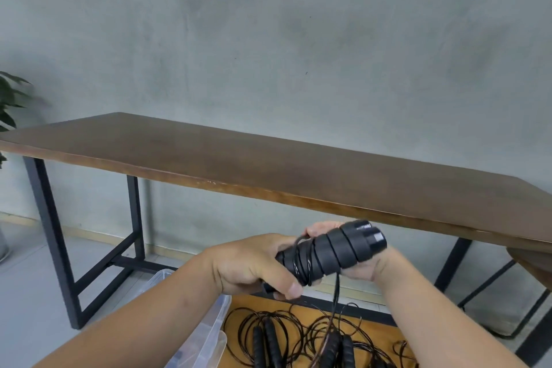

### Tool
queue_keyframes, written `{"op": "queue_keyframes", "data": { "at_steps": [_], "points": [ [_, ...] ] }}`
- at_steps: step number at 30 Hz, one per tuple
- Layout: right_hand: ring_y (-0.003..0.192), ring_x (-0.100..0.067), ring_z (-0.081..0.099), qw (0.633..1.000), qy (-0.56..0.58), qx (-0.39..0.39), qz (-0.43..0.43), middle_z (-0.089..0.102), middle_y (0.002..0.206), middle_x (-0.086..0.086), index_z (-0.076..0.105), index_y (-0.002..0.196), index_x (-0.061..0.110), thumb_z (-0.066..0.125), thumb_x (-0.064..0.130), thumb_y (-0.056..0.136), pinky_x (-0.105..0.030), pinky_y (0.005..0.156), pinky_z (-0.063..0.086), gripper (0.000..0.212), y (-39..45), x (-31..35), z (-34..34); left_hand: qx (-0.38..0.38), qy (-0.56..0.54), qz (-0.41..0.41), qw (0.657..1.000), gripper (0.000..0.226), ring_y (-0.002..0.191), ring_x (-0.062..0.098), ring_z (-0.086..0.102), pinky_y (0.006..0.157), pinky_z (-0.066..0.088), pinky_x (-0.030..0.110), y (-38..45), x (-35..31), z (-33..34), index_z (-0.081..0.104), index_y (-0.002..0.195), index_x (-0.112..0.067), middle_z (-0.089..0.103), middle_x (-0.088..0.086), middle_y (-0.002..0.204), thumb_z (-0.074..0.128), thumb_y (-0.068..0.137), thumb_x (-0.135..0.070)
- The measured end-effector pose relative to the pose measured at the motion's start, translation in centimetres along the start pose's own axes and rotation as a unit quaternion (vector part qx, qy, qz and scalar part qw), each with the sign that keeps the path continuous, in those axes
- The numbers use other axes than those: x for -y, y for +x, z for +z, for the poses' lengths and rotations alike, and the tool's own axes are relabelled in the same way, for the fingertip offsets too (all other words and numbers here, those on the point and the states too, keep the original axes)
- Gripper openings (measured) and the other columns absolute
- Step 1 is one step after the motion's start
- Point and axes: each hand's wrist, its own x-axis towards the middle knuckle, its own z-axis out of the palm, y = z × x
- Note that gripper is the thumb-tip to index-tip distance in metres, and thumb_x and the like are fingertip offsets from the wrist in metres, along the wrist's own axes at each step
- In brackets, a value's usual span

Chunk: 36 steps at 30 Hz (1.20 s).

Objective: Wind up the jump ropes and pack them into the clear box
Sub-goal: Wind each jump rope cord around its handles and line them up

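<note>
Both hands hold a pair of black jump-rope handles [331, 252] side by side in front of me, tilted up to the right. Thin black cord is wound round their lower half. My left hand [254, 266] grips the lower end with the thumb over the windings. My right hand [363, 266] holds the upper part from behind, mostly hidden by the handles. A loose cord tail [336, 302] hangs down to a tangle of more jump ropes [301, 337] on a low wooden surface. The clear box [209, 326] sits at the lower left, partly behind my left forearm.
A long brown wooden table [268, 164] on black metal legs stands ahead against a grey wall. A green plant [7, 104] shows at the left edge. A black chair frame [490, 308] stands under the table's right end.
</note>
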Motion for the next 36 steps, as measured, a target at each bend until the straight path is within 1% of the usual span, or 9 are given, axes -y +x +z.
{"op": "queue_keyframes", "data": {
  "at_steps": [5,12,18,21,23,28,30,33,36],
  "points": [
    [0.048,-0.007,0.027,0.993,0.051,-0.095,-0.055,0.044,0.062,-0.002,0.065,0.085,0.01,0.042,0.011,0.101,-0.019,0.045,0.017,0.028,0.6,-3.8,2.2,-0.098,-0.093,0.026,0.99,0.055,0.066,0.013,0.051,0.053,0.041,0.019,-0.1,0.5,-0.9,0.051,0.116,-0.001,0.046,0.017,0.096,0.07,0.066,-0.006],
    [0.044,-0.006,0.032,0.951,-0.202,-0.232,-0.036,0.045,0.056,0.003,0.053,0.073,0.01,0.042,0.014,0.102,-0.017,0.043,0.027,0.032,-0.1,-6.2,4.8,-0.249,0.069,-0.097,0.961,0.047,0.069,0.016,0.062,0.061,0.048,0.028,0.6,1.3,-0.7,0.059,0.106,-0.005,0.065,0.009,0.084,0.077,0.062,-0.008],
    [0.043,-0.009,0.035,0.963,-0.173,-0.205,0.037,0.052,0.059,0.0,0.061,0.093,0.01,0.041,0.022,0.104,-0.02,0.041,0.027,0.027,-1.6,-5.1,5.2,-0.327,0.263,-0.075,0.905,0.072,0.08,0.01,0.062,0.062,0.049,0.018,1.5,0.7,-0.7,0.043,0.128,-0.029,0.063,-0.003,0.101,0.081,0.067,-0.017],
    [0.048,-0.009,0.044,0.941,-0.275,-0.189,0.054,0.056,0.059,0.004,0.067,0.097,0.012,0.044,0.028,0.103,-0.022,0.047,0.037,0.028,-2.2,-5.0,5.4,-0.352,0.338,-0.062,0.871,0.061,0.085,0.013,0.062,0.07,0.054,0.025,1.7,1.1,-1.5,0.051,0.122,-0.028,0.063,-0.006,0.098,0.077,0.067,-0.016],
    [0.058,-0.01,0.053,0.877,-0.442,-0.183,0.037,0.06,0.066,0.005,0.068,0.092,0.017,0.045,0.033,0.101,-0.026,0.058,0.044,0.03,-2.5,-4.7,5.5,-0.331,0.427,-0.084,0.837,0.051,0.086,0.018,0.061,0.073,0.055,0.032,1.7,1.2,-1.5,0.053,0.114,-0.029,0.063,-0.006,0.095,0.074,0.068,-0.022],
    [0.075,-0.016,0.061,0.753,-0.647,-0.123,-0.005,0.063,0.083,0.0,0.069,0.097,0.017,0.05,0.027,0.099,-0.023,0.062,0.046,0.022,-2.5,-2.6,5.5,-0.271,0.707,-0.112,0.644,0.039,0.09,0.019,0.056,0.078,0.041,0.032,2.4,1.2,-0.1,0.049,0.115,-0.029,0.061,-0.005,0.1,0.062,0.079,-0.035],
    [0.076,-0.016,0.061,0.728,-0.677,-0.106,-0.01,0.064,0.085,0.0,0.072,0.099,0.015,0.054,0.026,0.097,-0.021,0.06,0.045,0.02,-2.4,-1.4,5.5,-0.257,0.755,-0.111,0.594,0.038,0.096,0.022,0.054,0.085,0.04,0.034,3.1,1.3,0.3,0.049,0.118,-0.024,0.059,0.0,0.106,0.061,0.083,-0.032],
    [0.077,-0.013,0.065,0.735,-0.673,-0.081,0.001,0.071,0.086,0.001,0.077,0.092,0.019,0.065,0.032,0.091,-0.022,0.064,0.05,0.018,-2.4,1.1,4.9,-0.25,0.774,-0.119,0.569,0.04,0.099,0.024,0.054,0.085,0.041,0.034,3.7,1.6,0.8,0.048,0.121,-0.02,0.058,0.004,0.109,0.064,0.085,-0.026],
    [0.078,-0.01,0.067,0.773,-0.631,-0.064,0.024,0.073,0.08,0.005,0.076,0.079,0.022,0.074,0.04,0.083,-0.027,0.07,0.055,0.019,-2.6,3.5,3.5,-0.26,0.746,-0.089,0.607,0.037,0.097,0.023,0.055,0.076,0.038,0.031,3.6,2.0,1.1,0.049,0.118,-0.02,0.058,0.003,0.107,0.065,0.085,-0.024]
  ]
}}
